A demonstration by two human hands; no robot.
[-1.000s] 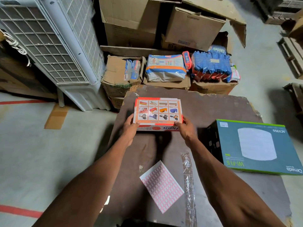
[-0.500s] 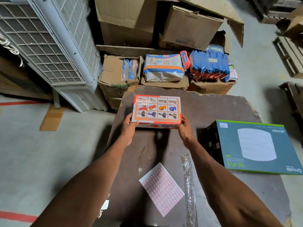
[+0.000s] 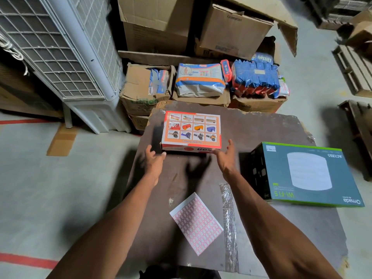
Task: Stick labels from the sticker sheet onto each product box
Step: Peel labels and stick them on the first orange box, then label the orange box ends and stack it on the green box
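On the far half of the worn brown counter (image 3: 261, 125), the glossy orange-bordered product box (image 3: 191, 130) is lying flat. Left hand (image 3: 154, 163) and right hand (image 3: 225, 158), gripping it earlier, are now hovering with fingers spread, holding nothing. Gridded sticker sheet (image 3: 196, 223) is lying nearer, unmoved.

**Bare arms, nothing worn**

Two forearms reach into view from the bottom edge, both uncovered along the whole visible length: no sleeve edge shows on either arm. The left hand (image 3: 154, 162) and the right hand (image 3: 225, 159) are bare, with no glove, ring, watch or band visible at fingers or wrists. Both hands are slightly blurred, so fine detail of the fingers cannot be made out.
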